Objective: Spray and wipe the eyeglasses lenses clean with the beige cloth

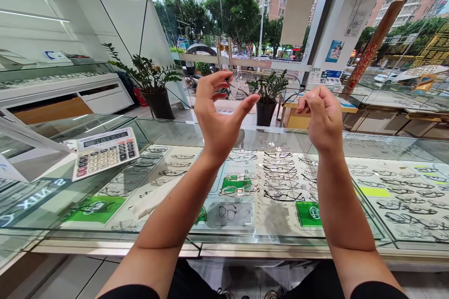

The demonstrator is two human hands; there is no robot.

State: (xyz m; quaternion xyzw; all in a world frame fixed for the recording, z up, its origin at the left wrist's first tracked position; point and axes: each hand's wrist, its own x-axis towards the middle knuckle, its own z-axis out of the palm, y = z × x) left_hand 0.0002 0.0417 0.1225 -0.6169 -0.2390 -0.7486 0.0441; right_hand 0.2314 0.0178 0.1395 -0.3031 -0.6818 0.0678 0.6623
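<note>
Both my hands are raised above a glass display counter (168, 135). My left hand (219, 112) pinches the rim of a thin-framed pair of glasses (242, 86) between thumb and fingers, held up against the window light. My right hand (321, 114) is closed in a pinch on the thin right temple arm of the same glasses. The lenses are clear and the frame is hard to see against the street behind.
Rows of spectacle frames (277, 173) lie under the counter glass, with green cards (96, 208). A calculator (105, 152) rests on the counter at left. Two potted plants (154, 84) (267, 93) stand on the floor behind. Shop windows face a street.
</note>
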